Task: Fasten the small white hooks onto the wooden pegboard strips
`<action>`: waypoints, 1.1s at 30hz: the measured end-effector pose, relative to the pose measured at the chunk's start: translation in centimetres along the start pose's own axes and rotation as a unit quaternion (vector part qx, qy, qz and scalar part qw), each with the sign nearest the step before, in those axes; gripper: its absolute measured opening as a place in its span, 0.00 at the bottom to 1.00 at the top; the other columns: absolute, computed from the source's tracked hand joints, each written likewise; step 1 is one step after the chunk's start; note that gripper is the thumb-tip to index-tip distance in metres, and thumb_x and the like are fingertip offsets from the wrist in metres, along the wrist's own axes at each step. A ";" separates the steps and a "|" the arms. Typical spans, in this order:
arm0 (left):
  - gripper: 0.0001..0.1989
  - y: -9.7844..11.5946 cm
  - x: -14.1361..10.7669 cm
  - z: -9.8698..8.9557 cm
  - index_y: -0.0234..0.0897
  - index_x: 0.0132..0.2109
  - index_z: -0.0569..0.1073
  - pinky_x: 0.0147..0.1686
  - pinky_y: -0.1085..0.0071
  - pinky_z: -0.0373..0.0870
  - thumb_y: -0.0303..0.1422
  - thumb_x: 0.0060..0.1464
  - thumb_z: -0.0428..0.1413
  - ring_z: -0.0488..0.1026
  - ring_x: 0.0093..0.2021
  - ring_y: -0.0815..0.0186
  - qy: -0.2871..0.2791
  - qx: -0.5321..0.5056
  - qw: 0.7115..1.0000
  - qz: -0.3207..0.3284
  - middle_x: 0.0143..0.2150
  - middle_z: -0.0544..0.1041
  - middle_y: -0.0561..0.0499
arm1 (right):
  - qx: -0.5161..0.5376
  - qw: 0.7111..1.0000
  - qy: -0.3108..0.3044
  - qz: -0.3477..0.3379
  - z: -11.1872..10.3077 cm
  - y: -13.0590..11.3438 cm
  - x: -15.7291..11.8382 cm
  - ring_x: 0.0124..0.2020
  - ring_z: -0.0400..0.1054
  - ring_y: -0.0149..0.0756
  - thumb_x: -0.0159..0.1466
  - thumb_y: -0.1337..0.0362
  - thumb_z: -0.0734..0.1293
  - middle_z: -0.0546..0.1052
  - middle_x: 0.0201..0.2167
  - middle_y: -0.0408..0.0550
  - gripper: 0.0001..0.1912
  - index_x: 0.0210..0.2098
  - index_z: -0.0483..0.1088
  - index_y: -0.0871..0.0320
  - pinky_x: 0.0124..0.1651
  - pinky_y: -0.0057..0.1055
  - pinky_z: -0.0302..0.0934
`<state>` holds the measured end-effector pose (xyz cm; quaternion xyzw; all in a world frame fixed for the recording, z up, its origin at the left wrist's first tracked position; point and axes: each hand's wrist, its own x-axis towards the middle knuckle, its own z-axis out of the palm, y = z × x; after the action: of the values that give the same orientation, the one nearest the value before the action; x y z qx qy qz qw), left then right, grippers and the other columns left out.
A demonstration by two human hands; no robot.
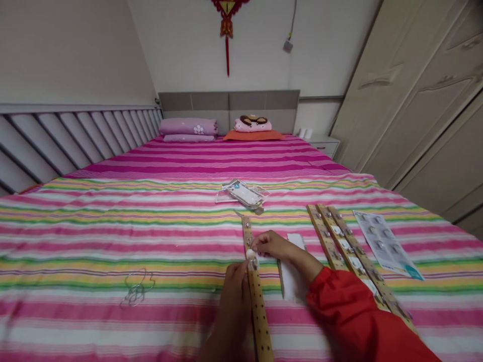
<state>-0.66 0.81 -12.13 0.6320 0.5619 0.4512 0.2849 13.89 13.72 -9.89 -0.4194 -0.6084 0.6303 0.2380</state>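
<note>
A long wooden strip with rows of small holes (260, 311) lies lengthwise on the bed in front of me. Small clear and metallic pieces sit along its far half, among them a clear piece (253, 263) between my hands. My left hand (234, 284) grips the strip's left edge, fingertips beside that piece. From the right, my right hand (274, 245) reaches over with thumb and finger pinched at a small white piece (250, 254) on the strip. What exactly the pinch holds is too small to tell.
Three similar wooden strips (325, 236) with fittings lie to the right, beside a printed sheet (388, 244). A white slab (292, 281) is under my right forearm. Clear packages (245, 193) lie beyond the strip. Tangled thin wire or string (136, 289) rests left on the striped sheet (94, 241).
</note>
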 end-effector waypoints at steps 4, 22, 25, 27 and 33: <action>0.18 0.2 0.5 0.0 0.39 0.52 0.68 0.46 0.60 0.65 0.32 0.58 0.41 0.67 0.44 0.60 -0.018 0.016 1.000 -0.004 0.42 0.69 0.45 | -0.002 1.000 0.008 -0.012 0.1 0.2 0.0 0.14 0.54 0.23 0.45 0.66 0.69 0.66 0.11 0.36 0.05 0.20 0.72 0.62 0.18 0.22 0.47; 0.19 -0.2 1.8 0.2 0.38 0.52 0.69 0.45 0.62 0.66 0.30 0.56 0.42 0.69 0.41 0.61 -0.023 0.040 0.998 -0.039 0.39 0.70 0.45 | -0.026 0.996 0.059 -0.055 0.7 0.4 0.0 0.16 0.55 0.24 0.43 0.65 0.70 0.66 0.12 0.36 0.05 0.19 0.73 0.61 0.20 0.23 0.48; 0.19 -0.2 1.9 0.2 0.38 0.52 0.69 0.44 0.63 0.66 0.29 0.56 0.42 0.69 0.41 0.62 -0.031 0.050 0.997 -0.047 0.38 0.70 0.45 | -0.028 0.995 0.073 -0.059 0.8 0.6 0.1 0.17 0.57 0.25 0.42 0.66 0.70 0.68 0.13 0.37 0.04 0.18 0.73 0.60 0.21 0.24 0.49; 0.20 -0.1 2.0 0.1 0.38 0.52 0.68 0.44 0.64 0.66 0.29 0.56 0.41 0.69 0.41 0.62 -0.042 0.054 0.996 -0.049 0.39 0.70 0.45 | -0.028 0.995 0.078 -0.062 0.8 0.8 0.2 0.17 0.57 0.25 0.41 0.67 0.71 0.69 0.13 0.37 0.04 0.18 0.73 0.60 0.21 0.23 0.50; 0.20 0.3 2.0 0.0 0.36 0.52 0.69 0.42 0.64 0.67 0.29 0.56 0.41 0.70 0.40 0.61 -0.044 0.058 0.996 -0.052 0.38 0.70 0.45 | -0.028 0.994 0.083 -0.068 0.8 1.4 0.3 0.18 0.58 0.25 0.40 0.66 0.73 0.68 0.14 0.37 0.08 0.18 0.72 0.61 0.22 0.24 0.51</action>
<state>-0.58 2.67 -11.38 0.6367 0.6062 0.3742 0.2951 13.32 13.29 -11.37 -0.4347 -0.6310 0.5581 0.3185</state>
